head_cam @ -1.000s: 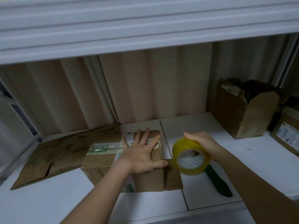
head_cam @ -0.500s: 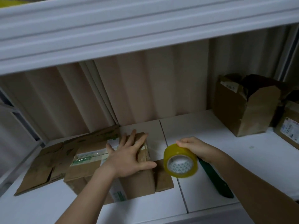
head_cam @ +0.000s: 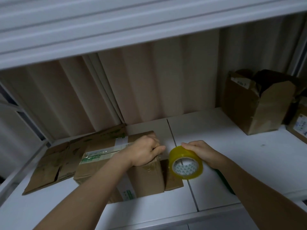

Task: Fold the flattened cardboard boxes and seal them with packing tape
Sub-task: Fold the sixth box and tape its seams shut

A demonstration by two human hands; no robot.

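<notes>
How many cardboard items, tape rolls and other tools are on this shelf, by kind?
Assembled cardboard boxes: 3 (box being taped, open box, partly cut-off box)
Flattened cardboard: 1 pile; sheet count unclear
Yellow tape rolls: 1
Green-handled tools: 1, mostly hidden
Total: 6

Two bare forearms come into the head view from its lower edge, one on each side. Neither arm shows a sleeve, cuff or glove; whatever clothing the person wears ends outside the picture. The left hand [head_cam: 146, 152] and the right hand [head_cam: 200, 152] are both bare too. No ring, watch, bracelet or strap is visible on the wrists or on the fingers that show. The fingernails that can be seen look short and unpainted, though dim light and slight blur hide finer detail.
</notes>
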